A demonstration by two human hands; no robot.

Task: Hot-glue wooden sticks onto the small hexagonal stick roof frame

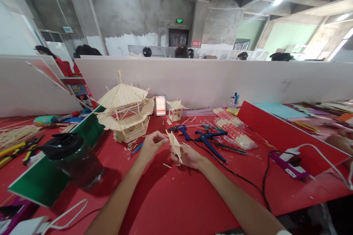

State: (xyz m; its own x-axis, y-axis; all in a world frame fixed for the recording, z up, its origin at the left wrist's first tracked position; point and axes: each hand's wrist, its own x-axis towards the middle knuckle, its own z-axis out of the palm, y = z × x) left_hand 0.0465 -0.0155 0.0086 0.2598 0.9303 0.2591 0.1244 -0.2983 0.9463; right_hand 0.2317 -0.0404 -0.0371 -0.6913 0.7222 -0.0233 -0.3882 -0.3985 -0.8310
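My right hand (190,157) grips a small panel of pale wooden sticks (175,145), held tilted above the red table. Just left of it, my left hand (153,145) has its thumb and fingertips brought together close to the panel's upper end. Whatever is between those fingertips is too small to make out. Behind my left hand stands a large two-tiered pavilion model (125,112) built from sticks. A smaller stick pavilion (175,110) stands further back. Beyond my right hand lie a blue glue gun (182,129) and a blue-handled cutter (209,141).
Packs of wooden sticks (234,128) lie at the back right, before a red divider board (286,136). A purple power strip (289,167) and black cable sit right. On the left are a dark water bottle (75,158) and a green board (41,187). Offcuts litter the table.
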